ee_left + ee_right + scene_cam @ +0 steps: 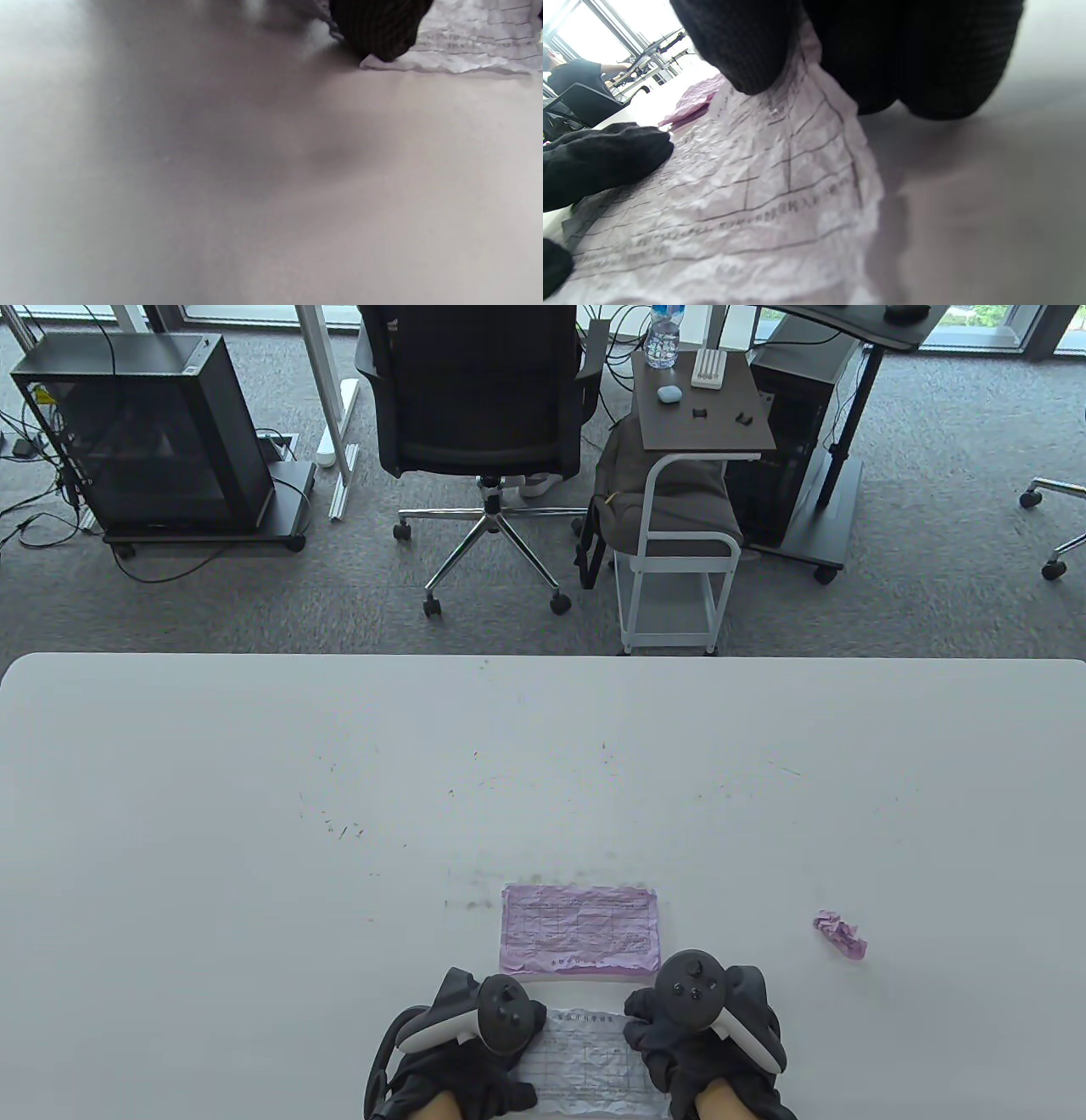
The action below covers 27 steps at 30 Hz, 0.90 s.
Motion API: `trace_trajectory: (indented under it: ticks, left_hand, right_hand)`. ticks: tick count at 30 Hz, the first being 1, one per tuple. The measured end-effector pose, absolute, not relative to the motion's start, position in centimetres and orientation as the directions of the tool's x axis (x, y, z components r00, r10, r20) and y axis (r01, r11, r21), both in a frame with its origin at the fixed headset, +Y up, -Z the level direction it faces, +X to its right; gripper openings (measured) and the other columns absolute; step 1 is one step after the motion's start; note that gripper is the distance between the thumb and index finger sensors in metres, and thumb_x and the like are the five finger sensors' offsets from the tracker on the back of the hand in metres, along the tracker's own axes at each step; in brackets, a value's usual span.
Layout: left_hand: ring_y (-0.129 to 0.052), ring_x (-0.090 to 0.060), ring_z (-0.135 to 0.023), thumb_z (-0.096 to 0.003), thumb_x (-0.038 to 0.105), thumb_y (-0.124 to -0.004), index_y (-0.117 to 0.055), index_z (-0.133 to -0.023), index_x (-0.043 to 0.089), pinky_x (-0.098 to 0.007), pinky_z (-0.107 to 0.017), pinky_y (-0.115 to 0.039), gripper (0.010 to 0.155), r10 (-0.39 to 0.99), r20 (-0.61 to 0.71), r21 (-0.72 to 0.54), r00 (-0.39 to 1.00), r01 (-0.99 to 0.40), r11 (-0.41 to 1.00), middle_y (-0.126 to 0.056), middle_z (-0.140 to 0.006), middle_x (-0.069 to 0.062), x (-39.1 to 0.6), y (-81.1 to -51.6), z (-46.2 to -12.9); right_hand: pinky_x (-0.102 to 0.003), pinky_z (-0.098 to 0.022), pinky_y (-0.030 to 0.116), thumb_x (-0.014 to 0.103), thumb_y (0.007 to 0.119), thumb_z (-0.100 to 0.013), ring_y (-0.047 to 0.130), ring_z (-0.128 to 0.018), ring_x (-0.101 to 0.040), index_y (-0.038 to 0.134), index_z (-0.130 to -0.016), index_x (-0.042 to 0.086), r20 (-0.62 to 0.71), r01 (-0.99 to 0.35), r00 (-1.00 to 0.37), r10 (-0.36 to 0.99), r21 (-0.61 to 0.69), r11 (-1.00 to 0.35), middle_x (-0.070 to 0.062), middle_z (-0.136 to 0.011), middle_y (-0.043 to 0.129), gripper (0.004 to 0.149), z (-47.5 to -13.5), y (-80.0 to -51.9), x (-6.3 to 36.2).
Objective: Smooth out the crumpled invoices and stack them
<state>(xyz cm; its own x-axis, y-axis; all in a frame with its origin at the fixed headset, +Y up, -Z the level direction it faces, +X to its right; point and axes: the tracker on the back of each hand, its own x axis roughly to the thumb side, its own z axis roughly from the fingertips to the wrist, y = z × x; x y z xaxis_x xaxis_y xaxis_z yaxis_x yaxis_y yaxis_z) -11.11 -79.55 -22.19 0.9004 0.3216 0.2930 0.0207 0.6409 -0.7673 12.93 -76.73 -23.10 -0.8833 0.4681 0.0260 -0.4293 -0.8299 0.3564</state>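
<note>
Sheet, white crumpled gridded invoice paper (585, 1060): light, limp, tearable; edges pressed flat by left hand (458, 1044) and right hand (704, 1027); finger spread indiscernible.

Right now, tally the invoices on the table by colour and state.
White invoice, mostly flattened, both hands pressing on it: 1
Pink invoice, flattened, lying just beyond the white one: 1
Pink invoice, still a crumpled ball, off to the right: 1
Total: 3
</note>
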Motion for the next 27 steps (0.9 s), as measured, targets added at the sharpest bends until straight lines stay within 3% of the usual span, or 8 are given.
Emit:
trace_trajectory:
  ticks: [3, 9, 13, 15, 19, 21, 24, 27]
  left_hand:
    - [0.015, -0.052, -0.09, -0.0577, 0.044, -0.073, -0.01, -0.108, 0.026, -0.07, -0.06, -0.015, 0.082, 0.323, 0.291, -0.768, 0.901, 0.019, 0.64, 0.015, -0.101, -0.015, -11.1, -79.6, -22.2]
    - [0.015, -0.052, -0.091, -0.0572, 0.046, -0.073, -0.005, -0.107, 0.014, -0.069, -0.061, -0.015, 0.09, 0.326, 0.286, -0.766, 0.901, 0.011, 0.643, 0.015, -0.101, -0.014, -11.1, -79.6, -22.1]
    - [0.013, -0.052, -0.091, -0.0567, 0.047, -0.074, -0.005, -0.107, 0.007, -0.069, -0.061, -0.016, 0.094, 0.382, 0.26, -0.772, 0.887, -0.047, 0.634, 0.013, -0.101, -0.018, -11.6, -79.3, -22.3]
    - [0.01, -0.056, -0.092, -0.0565, 0.048, -0.074, -0.004, -0.106, 0.004, -0.07, -0.061, -0.017, 0.096, 0.493, 0.192, -0.772, 0.848, -0.18, 0.61, 0.013, -0.1, -0.021, -12.4, -78.6, -22.6]
    - [-0.012, -0.06, -0.099, -0.056, 0.048, -0.075, 0.0, -0.104, 0.006, -0.07, -0.067, -0.037, 0.098, 0.731, 0.094, -0.671, 0.676, -0.499, 0.548, 0.011, -0.1, -0.025, -14.5, -77.1, -23.1]
    - [-0.017, -0.061, -0.101, -0.055, 0.05, -0.076, 0.003, -0.102, 0.01, -0.07, -0.068, -0.04, 0.1, 0.861, 0.044, -0.604, 0.507, -0.673, 0.427, 0.009, -0.101, -0.027, -15.7, -76.9, -23.2]
    - [-0.011, -0.06, -0.102, -0.0535, 0.053, -0.078, 0.011, -0.098, 0.016, -0.071, -0.07, -0.038, 0.106, 0.972, -0.008, -0.568, 0.235, -0.801, 0.189, 0.014, -0.1, -0.024, -16.2, -77.4, -23.5]
    - [-0.014, -0.06, -0.104, -0.0544, 0.052, -0.08, 0.014, -0.096, 0.021, -0.07, -0.072, -0.041, 0.107, 0.992, -0.046, -0.573, 0.114, -0.817, 0.067, 0.012, -0.102, -0.026, -15.9, -77.8, -23.7]
  right_hand:
    - [-0.045, -0.038, 0.088, 0.028, 0.08, -0.051, 0.093, -0.06, -0.035, 0.075, -0.087, 0.013, 0.019, -0.492, -0.846, 0.532, 0.355, -0.795, -0.028, -0.087, 0.079, 0.039, -23.1, -76.3, 13.2]
    - [-0.034, -0.021, 0.091, 0.025, 0.083, -0.05, 0.101, -0.032, -0.019, 0.077, -0.085, 0.008, 0.098, -0.599, -0.757, 0.647, 0.294, -0.745, -0.015, -0.059, 0.098, 0.04, -22.9, -74.1, 13.8]
    - [-0.033, -0.019, 0.089, 0.026, 0.085, -0.049, 0.099, -0.027, -0.016, 0.079, -0.085, 0.011, 0.268, -0.482, -0.811, 0.52, 0.199, -0.853, -0.012, -0.054, 0.099, 0.04, -22.2, -71.5, 13.5]
    - [-0.031, -0.018, 0.089, 0.028, 0.085, -0.049, 0.098, -0.026, -0.014, 0.079, -0.085, 0.014, 0.332, -0.401, -0.849, 0.412, 0.105, -0.91, -0.01, -0.052, 0.099, 0.039, -21.5, -69.8, 13.3]
    - [-0.032, -0.018, 0.089, 0.029, 0.085, -0.049, 0.097, -0.026, -0.014, 0.08, -0.085, 0.016, 0.378, -0.446, -0.821, 0.427, 0.04, -0.894, -0.009, -0.051, 0.099, 0.039, -20.5, -67.7, 13.2]
    - [-0.032, -0.02, 0.089, 0.029, 0.085, -0.049, 0.098, -0.028, -0.015, 0.08, -0.085, 0.016, 0.389, -0.532, -0.775, 0.498, 0.024, -0.846, -0.008, -0.053, 0.099, 0.039, -20.3, -67.0, 13.7]
    - [-0.036, -0.028, 0.09, 0.027, 0.084, -0.049, 0.099, -0.041, -0.021, 0.08, -0.085, 0.018, 0.398, -0.641, -0.691, 0.604, 0.05, -0.766, -0.014, -0.068, 0.095, 0.038, -20.5, -66.8, 14.8]
    - [-0.036, -0.029, 0.09, 0.026, 0.083, -0.049, 0.1, -0.043, -0.022, 0.08, -0.086, 0.017, 0.373, -0.732, -0.617, 0.693, 0.052, -0.68, -0.017, -0.071, 0.094, 0.038, -20.8, -67.1, 15.9]
